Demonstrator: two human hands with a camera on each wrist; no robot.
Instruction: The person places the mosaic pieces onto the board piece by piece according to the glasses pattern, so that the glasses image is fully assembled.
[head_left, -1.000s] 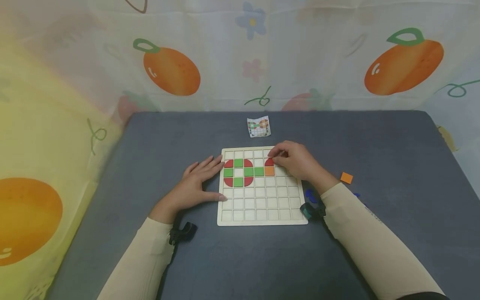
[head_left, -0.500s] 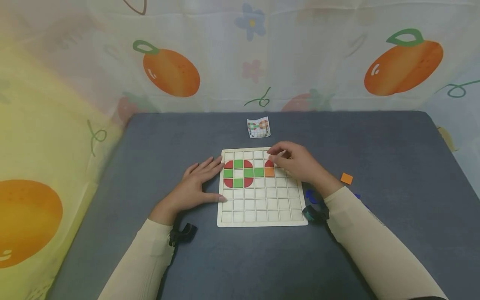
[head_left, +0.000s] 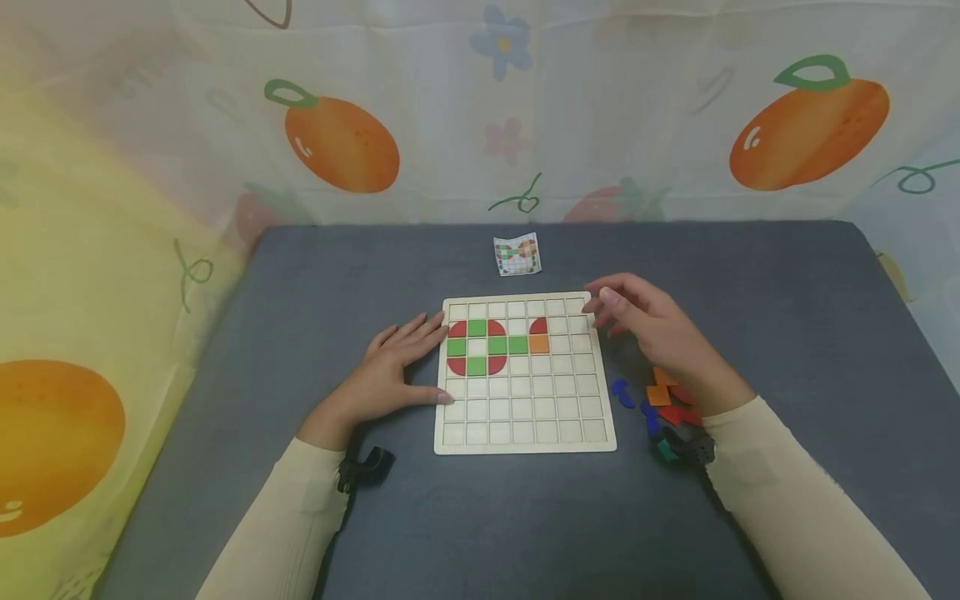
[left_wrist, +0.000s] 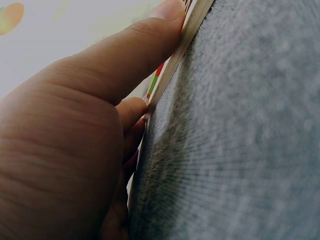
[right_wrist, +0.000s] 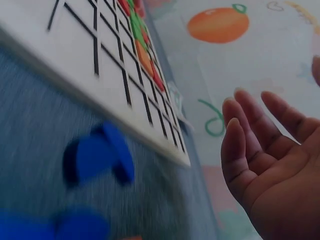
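Note:
In the head view a pale square grid board [head_left: 525,408] lies on the table. Red quarter-round tiles and green square tiles [head_left: 476,365] form a ring at its upper left. Another green tile [head_left: 517,345] leads right to an orange square tile [head_left: 538,343], with a red quarter-round tile [head_left: 538,326] above it. My left hand [head_left: 390,371] rests at the board's left edge, fingers spread and thumb on the rim. Near the upper right corner hovers my right hand [head_left: 652,325], fingers loosely bent and holding nothing; the right wrist view shows its bare palm [right_wrist: 290,200].
Loose blue pieces [head_left: 622,392], orange tiles [head_left: 657,396] and red pieces [head_left: 678,414] lie right of the board, partly under my right forearm. A small printed pattern card [head_left: 517,254] lies beyond the board. A fruit-print cloth [head_left: 435,100] hangs behind the table.
My right hand has left the red quarter-round tile and moved right, off the grid's top rows. More loose pieces now show beside the board. My left hand has stayed put.

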